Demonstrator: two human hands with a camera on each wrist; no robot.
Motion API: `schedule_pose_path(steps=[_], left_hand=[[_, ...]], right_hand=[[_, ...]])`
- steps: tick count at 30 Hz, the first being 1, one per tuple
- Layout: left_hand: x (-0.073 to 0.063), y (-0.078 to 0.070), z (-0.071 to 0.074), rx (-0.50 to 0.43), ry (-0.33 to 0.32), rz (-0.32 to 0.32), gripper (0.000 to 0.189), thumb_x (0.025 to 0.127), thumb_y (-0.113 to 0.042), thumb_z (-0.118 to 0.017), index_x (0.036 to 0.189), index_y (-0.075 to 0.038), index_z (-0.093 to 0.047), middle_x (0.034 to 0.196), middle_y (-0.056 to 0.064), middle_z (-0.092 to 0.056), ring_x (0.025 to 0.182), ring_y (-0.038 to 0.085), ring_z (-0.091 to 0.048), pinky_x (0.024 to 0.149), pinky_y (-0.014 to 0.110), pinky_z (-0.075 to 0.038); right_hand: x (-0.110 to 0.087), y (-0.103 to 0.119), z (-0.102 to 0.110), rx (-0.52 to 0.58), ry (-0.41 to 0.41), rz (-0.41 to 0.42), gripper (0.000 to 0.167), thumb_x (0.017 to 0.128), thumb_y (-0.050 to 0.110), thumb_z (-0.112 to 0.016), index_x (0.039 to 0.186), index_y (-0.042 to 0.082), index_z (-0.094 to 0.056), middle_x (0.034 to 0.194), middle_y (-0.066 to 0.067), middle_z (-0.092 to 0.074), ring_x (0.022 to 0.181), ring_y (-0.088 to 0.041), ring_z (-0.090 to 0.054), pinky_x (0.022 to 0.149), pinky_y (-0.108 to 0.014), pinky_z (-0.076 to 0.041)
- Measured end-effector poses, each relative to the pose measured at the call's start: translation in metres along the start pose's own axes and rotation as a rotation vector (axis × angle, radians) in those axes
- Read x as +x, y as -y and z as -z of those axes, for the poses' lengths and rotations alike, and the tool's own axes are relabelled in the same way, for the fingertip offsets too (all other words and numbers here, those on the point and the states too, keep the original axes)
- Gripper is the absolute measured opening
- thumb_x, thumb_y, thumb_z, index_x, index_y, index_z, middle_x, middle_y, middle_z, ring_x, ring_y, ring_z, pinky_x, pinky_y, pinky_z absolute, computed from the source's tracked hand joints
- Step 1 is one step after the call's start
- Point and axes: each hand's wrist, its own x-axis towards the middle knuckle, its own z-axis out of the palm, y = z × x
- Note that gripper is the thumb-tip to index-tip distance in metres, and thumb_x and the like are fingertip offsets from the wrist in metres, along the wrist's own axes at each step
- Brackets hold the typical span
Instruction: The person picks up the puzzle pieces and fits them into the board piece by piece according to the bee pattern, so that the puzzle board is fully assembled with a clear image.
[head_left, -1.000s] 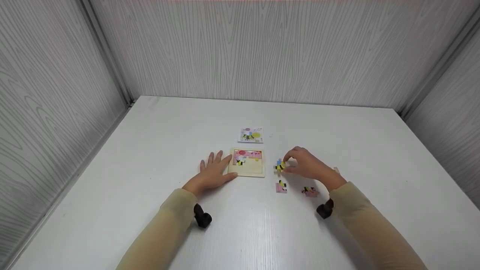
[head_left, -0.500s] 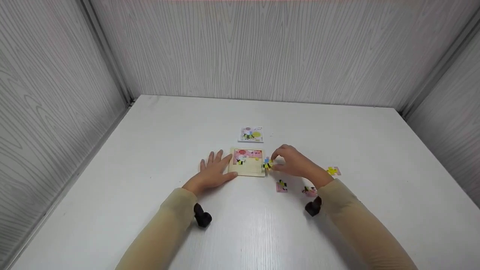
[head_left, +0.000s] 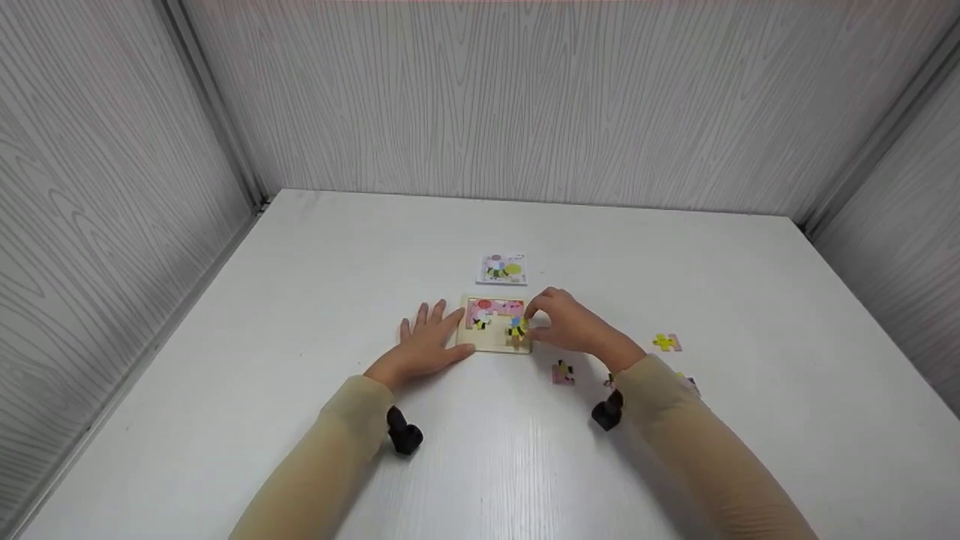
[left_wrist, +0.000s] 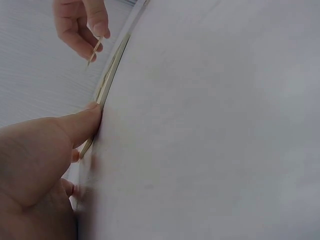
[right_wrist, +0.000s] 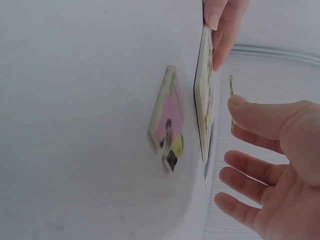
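Observation:
My right hand (head_left: 566, 322) pinches a jigsaw piece (head_left: 515, 328) in blue, yellow and black between thumb and index finger. The piece is above the right half of a wooden puzzle tray (head_left: 487, 343); the right wrist view shows it edge-on, apart from the tray. Fitted pieces (head_left: 495, 307) cover the tray's top and upper left. Fingers spread, my left hand (head_left: 424, 349) rests on the table, its thumb (left_wrist: 87, 120) and index finger touching the tray's left side. A pink loose jigsaw piece (right_wrist: 170, 110) lies just off the tray's lower right corner.
Behind the tray lies a picture card (head_left: 502, 269) showing a bee. A yellow and pink piece (head_left: 664, 342) sits on the white table (head_left: 337, 262) to the right. Two more pieces are partly hidden by my right forearm. Wood-grain panels (head_left: 487, 97) stand around the table.
My right hand has carried the pinched piece leftward, from beside the tray to above it. Pieces at the right have come out from behind my right arm. My left hand has stayed put.

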Motion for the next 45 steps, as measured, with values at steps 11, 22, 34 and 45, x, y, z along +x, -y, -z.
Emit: schedule_pose_path(steps=[11,22,34,45], left_hand=[[-0.001,0.001,0.000,-0.012,0.002,0.005,0.074,0.092,-0.053,-0.047,0.150,-0.019,-0.017,0.155,0.014,0.002,0.138,0.035,0.013,0.104,0.057,0.009],[0.000,-0.001,0.000,0.027,-0.012,0.012,0.073,0.092,-0.052,-0.047,0.150,-0.017,-0.020,0.154,0.016,-0.002,0.139,0.037,0.010,0.104,0.060,0.005],[-0.001,-0.003,0.000,0.003,-0.003,0.023,0.073,0.092,-0.052,-0.046,0.150,-0.018,-0.019,0.155,0.014,0.000,0.139,0.035,0.012,0.105,0.058,0.008],[0.001,0.001,-0.001,-0.001,0.000,0.011,0.073,0.092,-0.053,-0.046,0.150,-0.018,-0.018,0.155,0.015,0.001,0.138,0.036,0.013,0.104,0.058,0.009]], right_hand=[[0.017,0.018,-0.008,-0.024,0.022,-0.058,0.029,0.084,0.024,-0.071,0.107,0.009,-0.062,0.116,-0.007,-0.050,0.110,-0.022,-0.044,0.097,-0.037,-0.038],[0.032,0.020,-0.016,-0.124,0.018,-0.097,0.029,0.083,0.022,-0.070,0.107,0.009,-0.064,0.107,-0.005,-0.052,0.100,-0.020,-0.046,0.086,-0.034,-0.044],[0.041,0.022,-0.020,-0.160,0.026,-0.120,0.027,0.085,0.022,-0.069,0.108,0.011,-0.064,0.108,-0.006,-0.053,0.099,-0.022,-0.044,0.092,-0.036,-0.042],[0.041,0.019,-0.022,-0.167,0.032,-0.079,0.037,0.086,0.023,-0.068,0.122,0.022,-0.063,0.122,-0.007,-0.051,0.112,-0.024,-0.044,0.097,-0.041,-0.038]])
